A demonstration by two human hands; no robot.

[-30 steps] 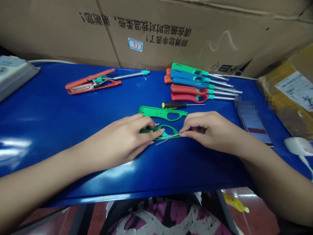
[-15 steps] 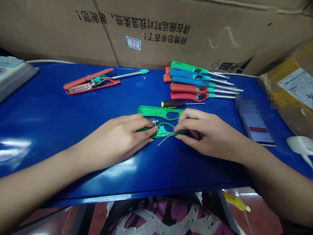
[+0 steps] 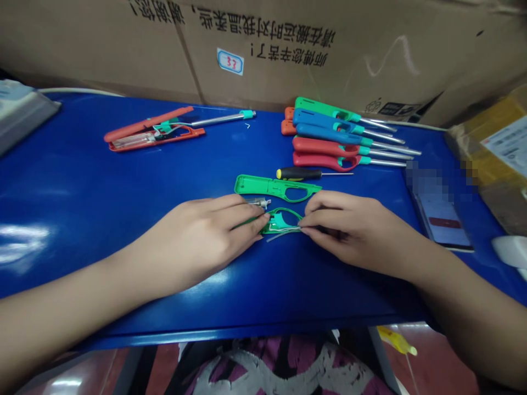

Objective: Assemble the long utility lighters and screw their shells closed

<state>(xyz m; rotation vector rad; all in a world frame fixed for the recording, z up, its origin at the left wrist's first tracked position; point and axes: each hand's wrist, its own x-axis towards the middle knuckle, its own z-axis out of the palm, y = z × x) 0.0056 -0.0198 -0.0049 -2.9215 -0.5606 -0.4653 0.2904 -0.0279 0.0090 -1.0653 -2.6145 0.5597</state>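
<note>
A green lighter half-shell [image 3: 269,227] lies open side up on the blue table, with a teal trigger [image 3: 280,220] and thin wires inside. My left hand [image 3: 209,241] is closed over its left part, hiding much of it. At the right end my right hand [image 3: 349,230] pinches a thin pale wire or tube [image 3: 282,234], whose loose end points left along the shell's near edge. A clear fuel tank with a metal valve [image 3: 261,203] shows just beyond my left fingers. The other green half-shell [image 3: 259,185] rests farther back, apart from both hands.
A black and yellow screwdriver [image 3: 298,174] lies behind the shells. Several closed lighters [image 3: 325,147] are stacked at the back right, and an opened red lighter [image 3: 152,137] sits back left. A phone [image 3: 444,225] lies right. Cardboard boxes [image 3: 263,33] border the table.
The thin wire or tube has swung from a steep slant to lie nearer the shell's edge. My right fingers have drawn closer together around it. The camera view has shifted slightly.
</note>
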